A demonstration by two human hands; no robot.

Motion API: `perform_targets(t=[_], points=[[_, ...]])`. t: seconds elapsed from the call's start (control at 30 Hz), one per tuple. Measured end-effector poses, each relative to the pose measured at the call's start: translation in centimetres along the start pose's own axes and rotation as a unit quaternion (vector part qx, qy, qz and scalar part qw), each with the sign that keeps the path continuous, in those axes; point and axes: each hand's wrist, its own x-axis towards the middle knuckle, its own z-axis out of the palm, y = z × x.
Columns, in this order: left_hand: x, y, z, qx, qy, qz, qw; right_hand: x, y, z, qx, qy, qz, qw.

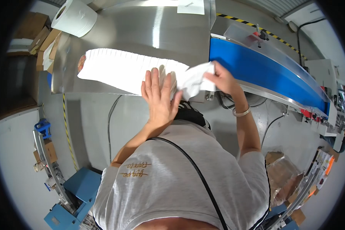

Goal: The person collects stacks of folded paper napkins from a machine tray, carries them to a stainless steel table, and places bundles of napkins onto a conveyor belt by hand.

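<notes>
A long row of overlapping white packets or folded sheets (pixel 119 69) lies across the steel table (pixel 122 28), with a reddish-brown printed face showing at its left end. My left hand (pixel 159 97) rests on the right part of this row, fingers stretched out and spread. Just to its right, my right hand (pixel 224 78) pinches the edge of a crumpled white sheet (pixel 195 80) between thumb and fingers. That sheet bears small faint marks and touches the end of the row. Whether it is paper or a thin bag I cannot tell.
A large white roll (pixel 74 18) stands at the table's back left. To the right runs a blue conveyor belt (pixel 257 71) under a clear cover. A white paper (pixel 191 6) lies at the back. Cardboard boxes (pixel 32 28) stand at left, and cables hang below the table edge.
</notes>
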Motion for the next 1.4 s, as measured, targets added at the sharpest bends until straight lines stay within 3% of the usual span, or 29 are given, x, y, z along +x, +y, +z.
perform_targets(t=[0.03,0.1,0.17,0.2,0.27,0.33,0.43,0.47,0.53,0.57,0.6,0.63,0.67,0.7,0.8,0.9,1.0,1.1,1.17,1.2,1.27,1.3,1.37,1.4], points=[[0.0,-0.6,0.2,0.006,0.006,0.001,1.000,-0.3,1.2,-1.1,0.043,0.039,0.076,0.995],[0.2,-0.8,0.3,0.003,0.019,0.008,1.000,-0.7,1.4,-3.6,0.035,0.202,0.053,0.977],[0.3,-0.8,-0.1,-0.007,0.024,0.016,1.000,-0.3,6.2,-7.3,0.109,0.317,0.121,0.934],[0.3,-0.8,-0.1,-0.008,0.030,0.015,0.999,-0.6,7.5,-10.0,-0.036,0.339,0.149,0.928],[0.4,-0.7,-0.2,-0.010,0.041,0.013,0.999,-1.1,7.7,-12.3,-0.272,0.366,0.205,0.866],[0.3,-0.9,0.0,-0.007,0.038,0.015,0.999,-2.3,5.7,-13.2,-0.449,0.383,0.261,0.764],[0.3,-0.6,-0.2,0.004,0.034,0.005,0.999,-3.0,6.0,-13.7,-0.616,0.461,0.233,0.594],[0.4,-0.5,-0.2,0.010,0.035,-0.001,0.999,-2.9,4.2,-13.1,-0.619,0.479,0.201,0.589],[0.3,-0.2,-0.4,0.011,0.028,-0.007,1.000,-2.1,1.6,-12.1,-0.536,0.421,-0.009,0.732],[0.2,-0.2,-0.5,0.011,0.020,-0.008,1.000,-1.6,-1.0,-9.9,-0.423,0.279,-0.031,0.862],[0.0,-0.2,-0.5,0.013,0.017,-0.007,1.000,-1.3,-2.4,-6.8,-0.314,0.192,-0.074,0.927],[-0.1,-0.3,-0.3,0.013,0.015,-0.004,1.000,-0.6,-3.8,-4.5,-0.169,0.047,-0.118,0.977],[-0.1,-0.2,-0.1,0.012,0.014,-0.002,1.000,-0.3,-5.4,-2.3,-0.113,-0.024,-0.086,0.990],[0.0,-0.2,-0.2,0.010,0.010,0.002,1.000,0.0,-6.6,-0.6,-0.055,-0.096,-0.054,0.992],[0.0,-0.1,-0.6,0.008,0.000,0.011,1.000,1.3,-5.9,2.5,0.031,-0.156,-0.054,0.986],[0.0,0.0,-0.6,-0.005,-0.002,0.011,1.000,1.6,-5.6,2.3,-0.066,-0.173,-0.113,0.976],[0.2,0.1,-1.0,-0.017,0.010,0.008,1.000,0.7,-4.1,1.7,-0.086,-0.129,-0.153,0.976],[0.3,-0.8,-0.4,-0.016,0.050,-0.030,0.998,-0.6,-2.3,-1.0,0.051,-0.009,0.105,0.993],[0.6,-0.7,-0.7,0.007,0.047,-0.031,0.998,-1.0,3.5,-4.4,-0.037,0.169,-0.004,0.985],[0.5,-0.8,-0.8,0.012,0.036,-0.029,0.999,-0.7,7.5,-6.5,-0.057,0.237,0.002,0.970],[0.4,-1.0,-1.1,0.015,0.027,-0.025,0.999,-1.1,8.6,-10.9,-0.173,0.330,0.130,0.919],[0.4,-0.9,-1.1,0.014,0.028,-0.023,0.999,-1.4,6.6,-12.9,-0.266,0.347,0.248,0.865],[0.5,-1.0,-1.0,0.010,0.035,-0.025,0.999,-2.3,10.4,-15.0,-0.449,0.442,0.127,0.766],[0.5,-1.1,-0.9,0.006,0.039,-0.029,0.999,-2.1,7.8,-13.5,-0.499,0.449,0.112,0.733]])
